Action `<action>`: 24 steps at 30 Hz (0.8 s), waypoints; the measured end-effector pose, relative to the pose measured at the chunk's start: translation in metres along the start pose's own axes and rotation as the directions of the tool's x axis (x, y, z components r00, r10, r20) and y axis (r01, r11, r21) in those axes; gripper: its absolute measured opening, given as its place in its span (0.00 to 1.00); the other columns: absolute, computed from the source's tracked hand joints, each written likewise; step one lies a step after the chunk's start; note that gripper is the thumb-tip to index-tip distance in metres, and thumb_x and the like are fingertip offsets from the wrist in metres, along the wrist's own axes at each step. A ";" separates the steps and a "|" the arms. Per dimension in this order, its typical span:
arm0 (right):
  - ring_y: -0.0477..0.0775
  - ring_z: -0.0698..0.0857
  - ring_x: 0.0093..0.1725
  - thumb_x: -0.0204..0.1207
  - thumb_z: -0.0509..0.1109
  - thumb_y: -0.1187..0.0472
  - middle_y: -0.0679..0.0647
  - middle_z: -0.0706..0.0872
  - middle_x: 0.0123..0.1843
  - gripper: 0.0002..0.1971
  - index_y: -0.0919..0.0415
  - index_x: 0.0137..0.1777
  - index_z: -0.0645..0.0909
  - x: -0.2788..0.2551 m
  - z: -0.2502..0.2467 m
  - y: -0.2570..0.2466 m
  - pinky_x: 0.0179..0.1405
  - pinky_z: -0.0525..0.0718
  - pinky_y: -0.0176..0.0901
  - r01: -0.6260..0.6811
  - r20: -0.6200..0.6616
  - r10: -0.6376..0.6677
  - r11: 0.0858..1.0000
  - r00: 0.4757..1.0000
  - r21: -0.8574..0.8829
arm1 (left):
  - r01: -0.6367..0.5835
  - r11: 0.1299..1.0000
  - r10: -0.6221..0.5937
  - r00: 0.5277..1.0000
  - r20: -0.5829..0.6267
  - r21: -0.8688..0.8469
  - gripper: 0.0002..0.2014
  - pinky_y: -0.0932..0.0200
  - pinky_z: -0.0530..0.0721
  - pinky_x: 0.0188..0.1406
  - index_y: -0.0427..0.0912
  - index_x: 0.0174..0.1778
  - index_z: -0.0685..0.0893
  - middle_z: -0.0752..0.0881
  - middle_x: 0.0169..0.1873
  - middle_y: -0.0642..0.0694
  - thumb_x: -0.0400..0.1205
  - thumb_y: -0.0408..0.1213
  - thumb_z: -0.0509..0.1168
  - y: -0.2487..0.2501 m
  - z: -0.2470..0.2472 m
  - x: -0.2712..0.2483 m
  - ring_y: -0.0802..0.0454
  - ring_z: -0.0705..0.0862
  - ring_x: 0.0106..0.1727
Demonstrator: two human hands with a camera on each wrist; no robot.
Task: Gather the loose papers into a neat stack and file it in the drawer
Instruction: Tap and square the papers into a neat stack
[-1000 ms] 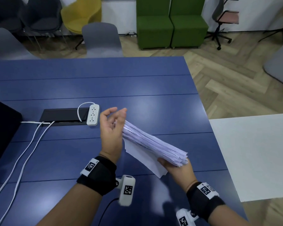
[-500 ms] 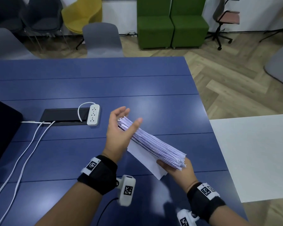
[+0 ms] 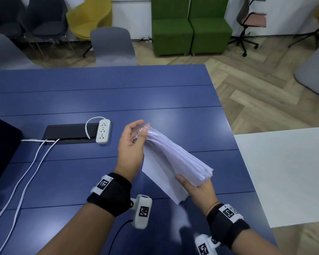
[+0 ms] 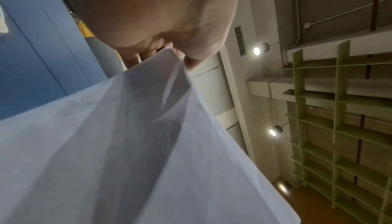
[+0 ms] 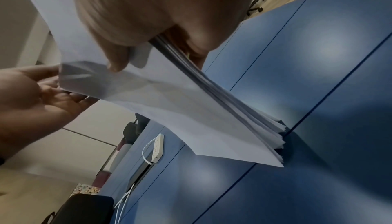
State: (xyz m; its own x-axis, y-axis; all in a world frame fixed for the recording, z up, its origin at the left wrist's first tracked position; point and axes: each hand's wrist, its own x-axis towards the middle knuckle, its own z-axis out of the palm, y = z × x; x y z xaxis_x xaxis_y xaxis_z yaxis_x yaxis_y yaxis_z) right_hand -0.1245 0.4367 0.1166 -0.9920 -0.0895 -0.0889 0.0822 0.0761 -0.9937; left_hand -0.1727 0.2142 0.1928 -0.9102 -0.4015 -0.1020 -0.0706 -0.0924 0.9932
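A thick stack of white papers (image 3: 173, 159) stands on its long edge on the blue table (image 3: 99, 100), slanting from far left to near right. My right hand (image 3: 197, 186) pinches its near end, thumb on one face and fingers on the other. The sheet ends there are slightly uneven. My left hand (image 3: 131, 144) is cupped against the far end, with straight fingers touching the sheet edges. In the right wrist view the stack (image 5: 180, 107) rests with a corner on the table, and the left hand (image 5: 42, 93) lies open at its end. No drawer is in view.
A white power strip (image 3: 103, 131) lies beside a black cable hatch (image 3: 68, 134), with white cables (image 3: 26, 172) trailing toward me. A black object (image 3: 0, 144) sits at the left edge. A white table (image 3: 284, 172) adjoins on the right. Chairs stand beyond the far edge.
My left thumb, spread over the top of the stack half a second ago, has drawn back and the hand now cups the far end. The right hand kept its grip.
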 end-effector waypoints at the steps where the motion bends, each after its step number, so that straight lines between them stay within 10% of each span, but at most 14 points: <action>1: 0.42 0.94 0.56 0.74 0.84 0.66 0.38 0.95 0.54 0.25 0.27 0.52 0.90 0.000 0.001 -0.001 0.57 0.90 0.39 -0.003 0.006 0.003 1.000 1.000 0.008 | 0.005 0.999 -0.005 1.000 0.000 -0.035 0.13 0.51 0.85 0.70 0.46 0.71 0.83 0.93 0.66 0.47 0.91 0.37 0.68 0.003 0.002 0.000 0.51 0.92 0.66; 6: 0.45 0.93 0.53 0.69 0.88 0.53 0.46 0.95 0.51 0.14 0.36 0.51 0.91 -0.006 -0.003 0.002 0.56 0.92 0.51 0.002 0.063 0.006 0.992 0.998 -0.127 | -0.070 0.993 0.070 0.997 0.012 0.092 0.22 0.47 0.83 0.77 0.52 0.69 0.82 0.91 0.67 0.51 0.81 0.46 0.79 0.000 0.005 -0.003 0.54 0.88 0.71; 12: 0.49 0.94 0.58 0.71 0.86 0.47 0.44 0.96 0.54 0.11 0.35 0.52 0.92 -0.010 -0.007 0.014 0.58 0.92 0.49 -0.109 0.065 0.117 0.988 0.991 -0.112 | -0.028 1.000 0.029 0.998 -0.060 0.012 0.10 0.37 0.83 0.77 0.47 0.67 0.84 0.97 0.57 0.48 0.95 0.44 0.61 0.005 -0.009 0.010 0.49 0.92 0.65; 16: 0.56 0.95 0.53 0.78 0.82 0.57 0.46 0.97 0.47 0.02 0.48 0.46 0.93 -0.010 -0.005 0.017 0.48 0.94 0.52 -0.210 0.009 0.211 0.975 0.977 -0.072 | 0.014 0.999 -0.019 0.983 0.182 0.032 0.24 0.56 0.85 0.69 0.50 0.73 0.82 0.92 0.67 0.51 0.82 0.48 0.78 0.001 -0.017 0.004 0.55 0.89 0.70; 20: 0.38 0.93 0.57 0.80 0.79 0.60 0.36 0.96 0.52 0.10 0.40 0.51 0.91 -0.009 -0.003 0.012 0.60 0.88 0.39 -0.119 0.007 0.120 0.988 0.993 -0.101 | -0.065 0.980 0.013 0.964 0.266 0.186 0.35 0.48 0.82 0.77 0.60 0.72 0.84 0.89 0.70 0.56 0.68 0.51 0.86 -0.009 -0.040 0.013 0.55 0.86 0.73; 24: 0.42 0.92 0.62 0.80 0.79 0.63 0.40 0.95 0.57 0.13 0.43 0.57 0.92 0.001 -0.008 -0.002 0.66 0.86 0.37 -0.003 0.040 0.007 0.996 0.999 -0.090 | 0.040 0.920 -0.239 0.845 0.478 0.390 0.42 0.45 0.82 0.79 0.57 0.77 0.82 0.90 0.71 0.55 0.66 0.43 0.90 -0.013 -0.060 0.025 0.56 0.86 0.75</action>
State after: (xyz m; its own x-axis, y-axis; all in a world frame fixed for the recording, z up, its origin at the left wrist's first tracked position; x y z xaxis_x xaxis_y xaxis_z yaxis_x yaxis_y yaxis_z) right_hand -0.1260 0.4441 0.1195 -0.9868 -0.1285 -0.0982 0.0764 0.1651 -0.9833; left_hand -0.1698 0.1508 0.1742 -0.9474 0.1179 -0.2975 -0.2609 0.2538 0.9314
